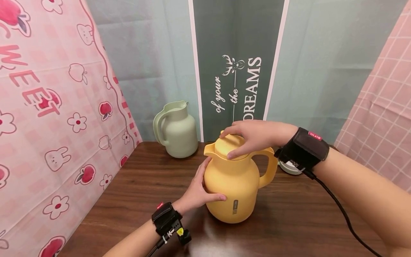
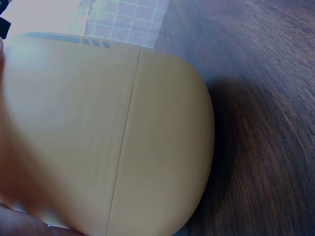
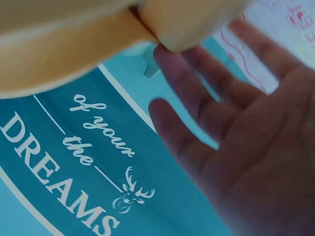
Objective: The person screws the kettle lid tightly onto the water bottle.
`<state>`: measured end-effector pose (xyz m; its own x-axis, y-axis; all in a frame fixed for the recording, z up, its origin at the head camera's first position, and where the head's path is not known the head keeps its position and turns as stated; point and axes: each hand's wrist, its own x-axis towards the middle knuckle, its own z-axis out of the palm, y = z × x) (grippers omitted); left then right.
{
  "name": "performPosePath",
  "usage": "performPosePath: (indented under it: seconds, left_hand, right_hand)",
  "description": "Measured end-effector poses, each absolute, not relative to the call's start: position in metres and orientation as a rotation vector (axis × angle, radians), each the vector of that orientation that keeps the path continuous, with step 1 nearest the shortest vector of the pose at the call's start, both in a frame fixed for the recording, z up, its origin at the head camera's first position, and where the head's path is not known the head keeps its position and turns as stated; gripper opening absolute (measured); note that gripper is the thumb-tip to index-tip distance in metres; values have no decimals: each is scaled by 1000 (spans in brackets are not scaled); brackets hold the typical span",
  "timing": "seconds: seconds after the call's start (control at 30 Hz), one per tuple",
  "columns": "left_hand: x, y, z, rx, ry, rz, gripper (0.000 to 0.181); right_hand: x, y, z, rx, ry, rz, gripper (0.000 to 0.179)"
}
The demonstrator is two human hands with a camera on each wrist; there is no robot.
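A yellow thermos jug [image 1: 232, 185] stands upright on the wooden table, spout to the left and handle [image 1: 269, 167] to the right. My left hand [image 1: 200, 192] holds the side of its body, thumb across the front and fingers running behind it. From above, my right hand [image 1: 253, 137] grips the round yellow lid [image 1: 228, 145] between thumb and fingers. In the right wrist view, fingertips [image 3: 170, 56] meet the lid's edge. The left wrist view shows the lower body [image 2: 162, 132] of the jug close up, with a seam round it.
A pale green jug [image 1: 179, 135] stands at the back left of the table [image 1: 144, 185]. Partly hidden behind my right wrist is a pale round object [image 1: 290, 168]. Pink printed cloth [image 1: 64, 125] hangs at the left, and a grey-green curtain [image 1: 154, 53] closes the back.
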<state>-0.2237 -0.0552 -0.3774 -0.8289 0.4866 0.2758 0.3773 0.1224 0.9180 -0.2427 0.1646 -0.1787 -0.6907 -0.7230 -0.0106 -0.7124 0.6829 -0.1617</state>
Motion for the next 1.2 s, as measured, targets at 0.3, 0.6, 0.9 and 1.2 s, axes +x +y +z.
performPosePath:
  seconds: [0.3,0.6,0.9,1.2]
  left_hand:
    - [-208,-55,-354,899,2254,1818,114]
    - [-207,-56,-352,876,2257,1825,113]
    - [-207,-55,-351,891,2273,1800,114]
    - [-207,-54,-353,900,2268,1809,114]
  right_hand:
    - [-242,165,-178,-1212,2868,-134,66]
    - [-242,164,-176,-1188,2687,-321,63]
    - [-249,161,-184,-1204,2889,-205,82]
    - [-247,163,-180,-1236,2722,-326,66]
